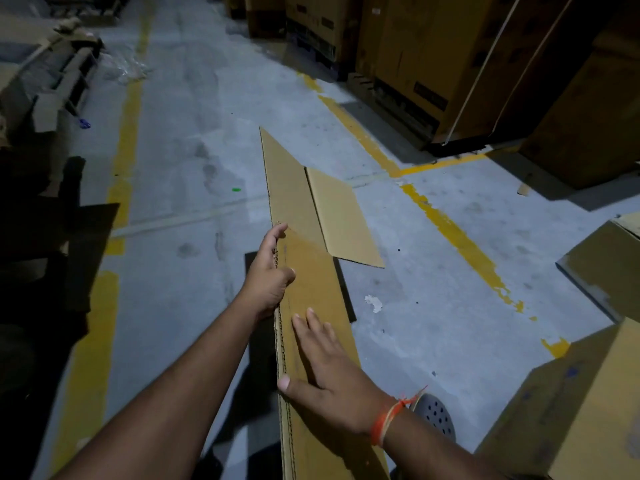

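Note:
A long flattened brown cardboard sheet stretches away from me above the grey floor, with one flap folded out to its right. My left hand grips the sheet's left corrugated edge, fingers curled over it and thumb on top. My right hand lies flat on the sheet's upper face nearer to me, fingers straight, thumb at the left edge. An orange thread is tied round my right wrist.
Tall cardboard boxes stand at the back right, and more boxes sit at the near right. Cardboard scraps and pallets pile up on the left. Yellow lines mark the concrete floor. A grey perforated shoe shows below my right wrist.

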The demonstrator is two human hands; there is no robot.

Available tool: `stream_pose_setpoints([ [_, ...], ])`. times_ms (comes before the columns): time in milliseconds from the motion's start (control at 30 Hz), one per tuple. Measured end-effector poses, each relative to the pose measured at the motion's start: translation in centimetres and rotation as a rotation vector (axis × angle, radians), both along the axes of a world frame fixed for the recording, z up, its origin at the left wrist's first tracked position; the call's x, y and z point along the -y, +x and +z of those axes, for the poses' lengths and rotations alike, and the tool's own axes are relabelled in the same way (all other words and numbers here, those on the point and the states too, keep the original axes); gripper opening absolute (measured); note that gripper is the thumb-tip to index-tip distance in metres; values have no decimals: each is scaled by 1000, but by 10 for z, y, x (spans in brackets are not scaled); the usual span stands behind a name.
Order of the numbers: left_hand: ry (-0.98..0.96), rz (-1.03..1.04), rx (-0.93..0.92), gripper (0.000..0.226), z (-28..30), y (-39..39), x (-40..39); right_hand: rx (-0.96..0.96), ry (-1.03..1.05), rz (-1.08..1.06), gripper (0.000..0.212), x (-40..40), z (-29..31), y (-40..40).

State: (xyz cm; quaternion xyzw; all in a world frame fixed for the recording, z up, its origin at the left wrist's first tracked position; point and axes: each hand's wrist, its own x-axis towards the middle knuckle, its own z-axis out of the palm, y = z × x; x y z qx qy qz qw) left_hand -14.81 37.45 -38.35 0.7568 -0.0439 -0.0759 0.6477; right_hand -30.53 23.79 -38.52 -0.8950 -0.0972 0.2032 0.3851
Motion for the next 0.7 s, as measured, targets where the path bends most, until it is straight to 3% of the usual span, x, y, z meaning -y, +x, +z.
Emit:
stream_pose_setpoints([
  [167,-28,19,12,82,1,-4,-41,-18,18,-28,87,-9,0,3],
  [333,153,58,-81,84,-27,-7,-95,-57,-39,-50,81,-25,-28,12],
  [533,383,63,-202,90,-102,3,-105,-228,-223,-77,72,-5,-105,46],
  [700,519,-3,-348,109,-203,1,-104,-351,-278,-202,65,38,-172,81],
])
